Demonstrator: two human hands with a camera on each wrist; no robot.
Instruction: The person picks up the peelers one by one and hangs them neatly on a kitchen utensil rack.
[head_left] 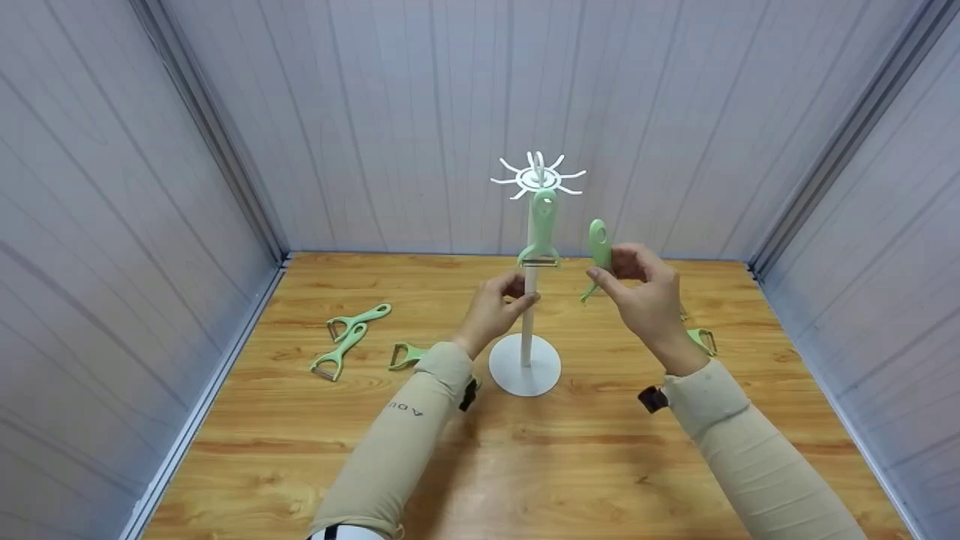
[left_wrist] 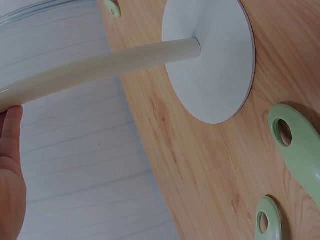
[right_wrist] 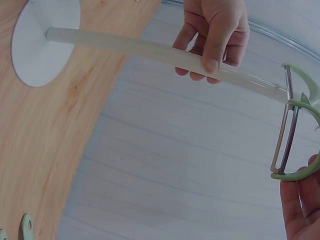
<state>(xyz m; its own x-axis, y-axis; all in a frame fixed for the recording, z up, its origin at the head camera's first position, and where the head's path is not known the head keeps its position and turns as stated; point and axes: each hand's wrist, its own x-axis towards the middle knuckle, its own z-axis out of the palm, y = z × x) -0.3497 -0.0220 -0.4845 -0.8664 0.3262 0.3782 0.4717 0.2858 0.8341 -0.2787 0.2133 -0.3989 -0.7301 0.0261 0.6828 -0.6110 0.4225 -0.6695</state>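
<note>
A white stand [head_left: 527,322] with a round base and a ring of thin hooks [head_left: 538,178] on top stands upright on the wooden table. Around its pole, about halfway up, my left hand [head_left: 495,307] grips with thumb and fingers. One light green peeler [head_left: 544,221] hangs from a front hook, its blade end down beside the pole. To the right of it, my right hand [head_left: 646,289] pinches a second green peeler [head_left: 600,244], holed handle end up. In the right wrist view the blade of this held peeler [right_wrist: 285,140] shows next to my fingers [right_wrist: 295,205].
Two green peelers [head_left: 349,337] lie crossed at the left of the table. Another peeler [head_left: 405,355] lies partly behind my left sleeve. More peelers [head_left: 703,341] lie at the right, partly hidden by my right arm. Pale panel walls [head_left: 397,127] enclose the table on three sides.
</note>
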